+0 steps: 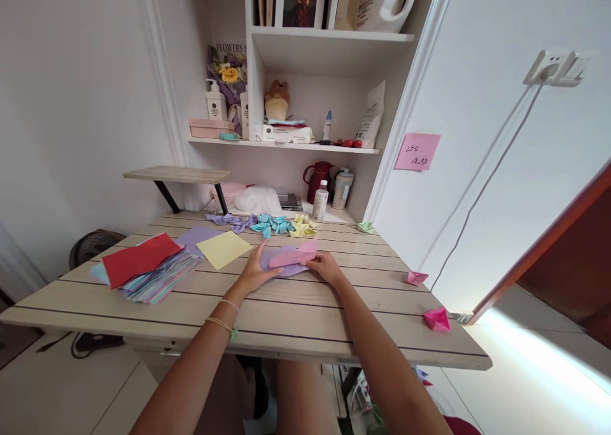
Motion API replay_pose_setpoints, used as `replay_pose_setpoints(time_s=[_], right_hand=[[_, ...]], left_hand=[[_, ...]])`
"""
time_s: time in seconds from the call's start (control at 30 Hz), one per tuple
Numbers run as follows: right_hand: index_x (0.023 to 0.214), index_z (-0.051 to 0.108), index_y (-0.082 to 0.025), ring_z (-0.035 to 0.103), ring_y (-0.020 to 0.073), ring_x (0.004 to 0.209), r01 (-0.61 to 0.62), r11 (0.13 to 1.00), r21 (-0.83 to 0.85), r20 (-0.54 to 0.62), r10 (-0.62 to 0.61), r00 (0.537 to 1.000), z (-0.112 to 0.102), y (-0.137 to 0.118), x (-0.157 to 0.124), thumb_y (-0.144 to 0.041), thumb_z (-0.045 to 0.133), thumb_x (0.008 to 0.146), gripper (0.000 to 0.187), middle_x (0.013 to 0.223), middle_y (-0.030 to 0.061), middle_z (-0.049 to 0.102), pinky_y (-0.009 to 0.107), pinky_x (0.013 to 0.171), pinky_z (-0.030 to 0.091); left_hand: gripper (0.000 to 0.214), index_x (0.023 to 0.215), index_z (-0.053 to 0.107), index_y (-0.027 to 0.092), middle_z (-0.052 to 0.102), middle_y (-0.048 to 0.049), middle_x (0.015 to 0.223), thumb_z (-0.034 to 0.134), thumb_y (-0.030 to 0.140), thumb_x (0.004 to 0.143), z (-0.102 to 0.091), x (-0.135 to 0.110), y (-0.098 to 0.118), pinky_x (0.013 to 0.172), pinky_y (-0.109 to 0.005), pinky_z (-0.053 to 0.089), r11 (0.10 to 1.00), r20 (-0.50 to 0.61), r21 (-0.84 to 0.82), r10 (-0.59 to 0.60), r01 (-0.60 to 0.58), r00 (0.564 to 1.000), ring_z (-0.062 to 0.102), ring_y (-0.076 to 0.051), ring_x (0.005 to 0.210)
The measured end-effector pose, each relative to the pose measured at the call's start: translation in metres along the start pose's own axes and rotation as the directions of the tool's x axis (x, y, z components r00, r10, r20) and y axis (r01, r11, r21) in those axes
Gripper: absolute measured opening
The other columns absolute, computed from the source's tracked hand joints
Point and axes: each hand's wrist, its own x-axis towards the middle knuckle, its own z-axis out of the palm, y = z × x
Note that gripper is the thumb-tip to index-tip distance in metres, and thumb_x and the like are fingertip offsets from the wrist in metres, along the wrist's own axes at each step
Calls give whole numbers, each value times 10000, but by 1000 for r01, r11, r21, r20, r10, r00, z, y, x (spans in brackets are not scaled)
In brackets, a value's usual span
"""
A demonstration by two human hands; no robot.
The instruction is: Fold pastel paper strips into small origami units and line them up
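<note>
Pink paper [293, 255], folded into a long narrow shape, sits near the middle of the bench [296, 314], a little toward its far edge, and we hold it by both ends. Our left hand [252, 270] has its grip closed on the left end, fingers laid over the fold. Our right hand [326, 266] has a narrow grip pinched on the right end. The paper lies low over a purple sheet [285, 270] that rests flat on the bench beneath our hands.

Just left of our left hand lies a yellow sheet [223, 248], with a lilac sheet [198, 234] beyond it. Toward the left edge stands a fanned stack of coloured paper [157, 281] with a red sheet [138, 258] on top.

Along the far edge we see a row of folded pieces: purple ones [231, 220], blue ones [273, 224] and yellow ones [303, 227], with a small green piece [366, 227] apart at the far right corner. Two pink folded pieces sit by the right edge, one [416, 278] farther from us and one [436, 319] nearer.
</note>
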Motion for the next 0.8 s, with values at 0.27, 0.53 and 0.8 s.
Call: replay_pose_setpoints(time_s=[0.27,0.53,0.8], right_hand=[[745,660,-144,617,144,627,-33,969,245,-89,57,994,3,4,1,-422,745,512,372,696,18,674,291,660,514],[776,642,-146,627,170,650,-2,971,238,-192,49,980,1,4,1,-447,745,521,408,746,48,680,328,689,515],[776,640,-148,599,138,602,-14,976,219,-141,46,989,3,6,1,-431,738,547,377,712,24,667,276,633,506]], left_hand=[[605,1012,627,163,563,-139,1176,761,405,474,3,1,-16,951,-398,348,967,112,248,-96,65,989,494,-308,1103],[164,839,648,155,679,-70,852,535,171,723,-6,9,-17,739,-307,481,994,-138,47,-92,99,986,622,-182,773],[282,1053,560,129,573,-75,1060,438,297,861,-48,18,-15,790,-365,468,984,-531,43,-123,172,838,562,-201,931]])
